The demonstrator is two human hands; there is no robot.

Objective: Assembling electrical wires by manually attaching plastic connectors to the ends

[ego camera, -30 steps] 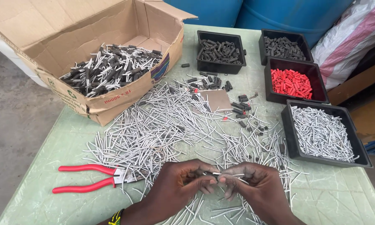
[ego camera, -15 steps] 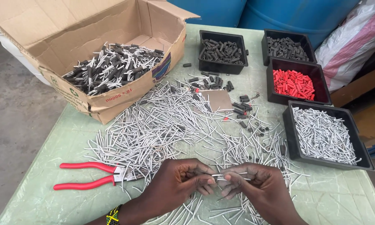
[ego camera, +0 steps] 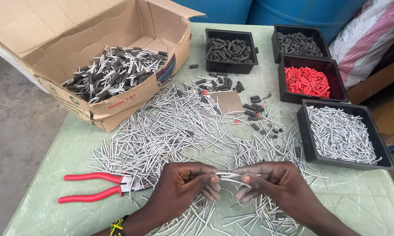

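Note:
My left hand (ego camera: 186, 185) and my right hand (ego camera: 275, 181) meet low over the green table (ego camera: 52, 161), fingertips almost touching. Together they pinch a thin silver metal piece (ego camera: 230, 177) held level between them. Beneath and beyond them spreads a wide heap of bent silver metal pieces (ego camera: 170, 126). Red-handled pliers (ego camera: 96, 188) lie on the table just left of my left hand.
An open cardboard box (ego camera: 96, 57) at the back left holds black-and-silver assembled pieces. Two black trays of black sleeves (ego camera: 230, 48) (ego camera: 298, 41) stand at the back, a tray of red sleeves (ego camera: 308, 81) and a tray of silver pieces (ego camera: 343, 135) at the right. Loose black sleeves (ego camera: 251, 107) lie mid-table.
The hands stay together over the pile; the fingers shift slightly on the silver piece. The view has tilted down a little.

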